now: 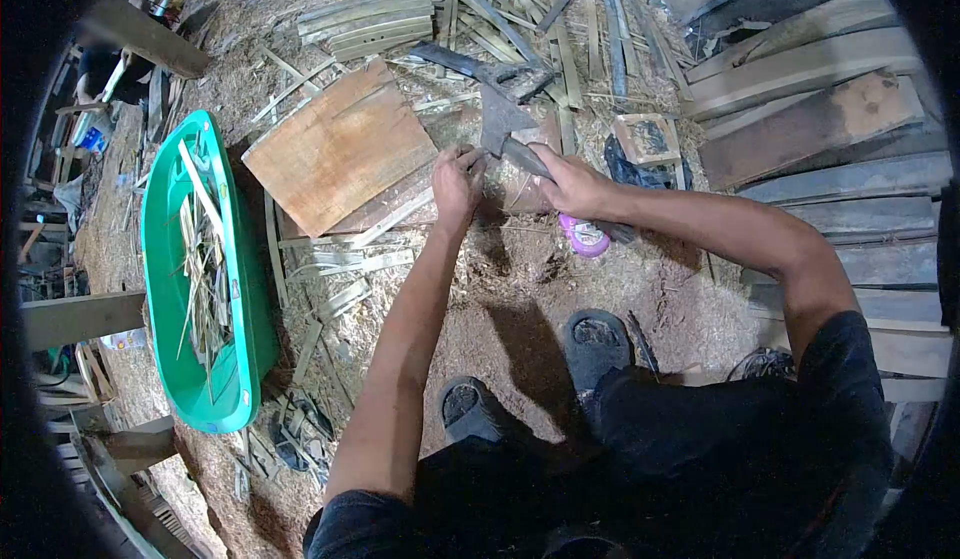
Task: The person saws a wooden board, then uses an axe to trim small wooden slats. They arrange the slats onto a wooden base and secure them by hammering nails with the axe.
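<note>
My right hand (577, 187) is closed around the handle of a hatchet-like chopping tool (506, 119) with a broad, dark metal blade. The blade points away from me, over the work spot on the ground. Just left of it, my left hand (459, 181) has its fingers curled together close to the blade's lower edge. What those fingers hold, if anything, is too small to make out. A wide brown wooden board (340, 149) lies to the left of my left hand. Beyond the blade is a black, looped handle (530, 83). A purple object (584, 236) lies below my right wrist.
At left stands a green plastic tub (256, 329) holding thin wood strips. Wood slats (368, 21) and scattered sticks lie ahead. Long planks (840, 144) are stacked along the right. Sawdust and scraps cover the floor around my sandals (597, 344). Another person (110, 74) is partly visible at upper left.
</note>
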Motion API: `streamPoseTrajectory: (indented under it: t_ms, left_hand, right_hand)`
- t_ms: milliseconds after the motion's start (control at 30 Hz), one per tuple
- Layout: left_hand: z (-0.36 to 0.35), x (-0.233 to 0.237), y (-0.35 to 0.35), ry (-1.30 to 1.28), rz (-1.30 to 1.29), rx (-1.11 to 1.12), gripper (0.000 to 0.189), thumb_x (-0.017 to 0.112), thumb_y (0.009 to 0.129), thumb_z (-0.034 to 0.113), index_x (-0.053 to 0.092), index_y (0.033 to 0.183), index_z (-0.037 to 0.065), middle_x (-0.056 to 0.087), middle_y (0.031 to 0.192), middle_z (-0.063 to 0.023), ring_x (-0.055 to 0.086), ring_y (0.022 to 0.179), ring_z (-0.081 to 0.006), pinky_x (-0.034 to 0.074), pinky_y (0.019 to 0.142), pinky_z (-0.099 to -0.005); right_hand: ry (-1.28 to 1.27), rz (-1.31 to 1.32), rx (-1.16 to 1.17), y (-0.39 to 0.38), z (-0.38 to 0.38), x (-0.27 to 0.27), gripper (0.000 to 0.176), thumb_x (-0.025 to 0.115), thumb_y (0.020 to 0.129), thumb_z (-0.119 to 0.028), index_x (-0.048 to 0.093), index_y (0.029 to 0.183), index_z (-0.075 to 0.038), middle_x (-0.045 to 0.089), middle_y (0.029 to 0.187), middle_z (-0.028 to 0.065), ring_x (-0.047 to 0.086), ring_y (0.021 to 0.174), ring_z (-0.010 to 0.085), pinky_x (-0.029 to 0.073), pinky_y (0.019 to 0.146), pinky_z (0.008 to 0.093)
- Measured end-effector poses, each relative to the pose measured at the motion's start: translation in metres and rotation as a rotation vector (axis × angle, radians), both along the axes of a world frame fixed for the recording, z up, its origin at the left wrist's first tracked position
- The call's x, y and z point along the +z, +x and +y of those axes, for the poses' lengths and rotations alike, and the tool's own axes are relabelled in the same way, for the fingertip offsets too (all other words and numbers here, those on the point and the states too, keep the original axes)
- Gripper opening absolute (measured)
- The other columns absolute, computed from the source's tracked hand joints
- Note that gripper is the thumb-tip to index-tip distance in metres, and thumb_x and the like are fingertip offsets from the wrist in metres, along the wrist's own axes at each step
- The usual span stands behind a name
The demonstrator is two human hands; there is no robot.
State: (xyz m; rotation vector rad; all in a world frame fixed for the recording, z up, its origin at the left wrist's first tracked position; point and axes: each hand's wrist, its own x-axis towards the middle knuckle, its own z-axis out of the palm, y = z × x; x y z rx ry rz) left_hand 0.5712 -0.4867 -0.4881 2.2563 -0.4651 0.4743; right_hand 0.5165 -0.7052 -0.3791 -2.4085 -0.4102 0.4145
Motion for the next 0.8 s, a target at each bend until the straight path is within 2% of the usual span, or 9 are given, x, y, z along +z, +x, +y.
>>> streamPoseTrajectory:
  t_ms: [233,333,433,533,633,800]
  left_hand:
    - [0.0,0.003,-0.001,0.003,0.025,0.005,0.016,0.071,0.082,0.017,0.075,0.092,0.006,0.068,0.094,-0.0115,0.063,0.088,-0.0325,0.05,0.079,-0.0409]
    - [-0.001,0.003,-0.001,0.003,0.055,0.011,0.017,0.072,0.082,0.019,0.074,0.093,0.006,0.067,0.093,-0.012,0.063,0.088,-0.0329,0.05,0.079,-0.041]
    - [-0.001,0.004,-0.002,-0.013,0.056,0.015,0.016,0.072,0.081,0.018,0.074,0.091,0.006,0.067,0.093,-0.0115,0.063,0.089,-0.0328,0.05,0.08,-0.041]
    - [-0.002,0.002,-0.002,-0.033,0.073,0.021,0.012,0.072,0.079,0.015,0.074,0.088,0.007,0.068,0.095,-0.0097,0.062,0.091,-0.0318,0.049,0.081,-0.041]
    - [0.0,-0.001,0.002,0.006,0.037,0.004,0.014,0.072,0.079,0.016,0.074,0.089,0.007,0.068,0.094,-0.0109,0.062,0.09,-0.0324,0.049,0.081,-0.0412]
    - [0.001,0.002,0.001,0.012,0.049,-0.016,0.017,0.073,0.08,0.017,0.074,0.091,0.005,0.068,0.093,-0.0133,0.063,0.089,-0.0337,0.049,0.081,-0.0409]
  right_hand:
    - [0.012,-0.056,0.035,0.005,0.003,0.0,0.055,0.051,0.097,-0.019,0.028,0.143,0.0,0.062,0.097,0.0317,0.066,0.085,0.043,0.051,0.076,0.0496]
    - [-0.073,0.139,0.048,0.004,0.002,0.003,0.057,0.05,0.092,-0.012,0.027,0.142,0.001,0.059,0.105,0.0356,0.063,0.091,0.0481,0.049,0.082,0.0528]
    - [-0.026,0.086,0.01,0.004,0.004,0.003,0.057,0.05,0.092,-0.011,0.027,0.142,0.001,0.059,0.105,0.0358,0.064,0.087,0.0476,0.051,0.08,0.0522]
    - [-0.005,-0.075,0.018,0.005,0.004,0.0,0.056,0.052,0.095,-0.015,0.028,0.143,0.0,0.057,0.116,0.0342,0.063,0.099,0.0453,0.051,0.087,0.0495]
    - [-0.035,-0.007,0.03,0.003,0.002,0.001,0.057,0.05,0.091,-0.012,0.029,0.142,0.001,0.058,0.108,0.036,0.064,0.091,0.0474,0.052,0.082,0.0516]
    - [-0.058,0.06,0.037,0.001,0.003,0.012,0.058,0.049,0.092,-0.012,0.028,0.144,0.0,0.056,0.115,0.0367,0.063,0.097,0.0476,0.052,0.085,0.0508]
